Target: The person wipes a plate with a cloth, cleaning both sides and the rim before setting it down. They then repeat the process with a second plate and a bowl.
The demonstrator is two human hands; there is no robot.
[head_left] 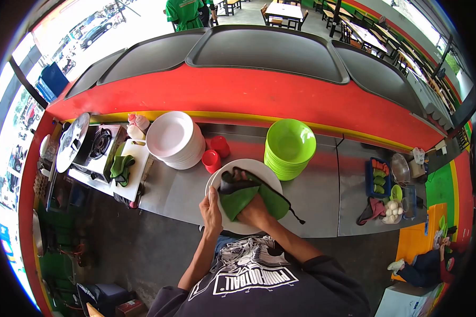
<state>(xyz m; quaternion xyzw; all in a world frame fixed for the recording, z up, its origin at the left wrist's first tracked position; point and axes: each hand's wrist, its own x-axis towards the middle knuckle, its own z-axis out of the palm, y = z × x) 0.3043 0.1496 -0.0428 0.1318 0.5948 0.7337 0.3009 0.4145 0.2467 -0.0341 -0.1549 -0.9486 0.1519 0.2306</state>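
Note:
A white plate point(269, 170) is held up at the counter's front edge, close to the body. My left hand point(211, 212) grips its left rim, thumb on the near side. A green and black cloth point(274, 201) with a dark cord lies over the plate's face. My right hand point(254, 212) presses into the cloth, its fingers mostly covered by the fabric. Behind the plate stand two red cups point(211, 159). To their left rises a stack of white plates point(172, 134), and to the right a stack of lime green bowls point(291, 142).
Black trays point(267, 50) line the red ledge point(222, 92). At the left are a stove point(101, 143) and a white board point(137, 164) bearing a green cloth. A blue basket point(373, 185) of vegetables is on the right. A person point(426, 267) sits at the lower right.

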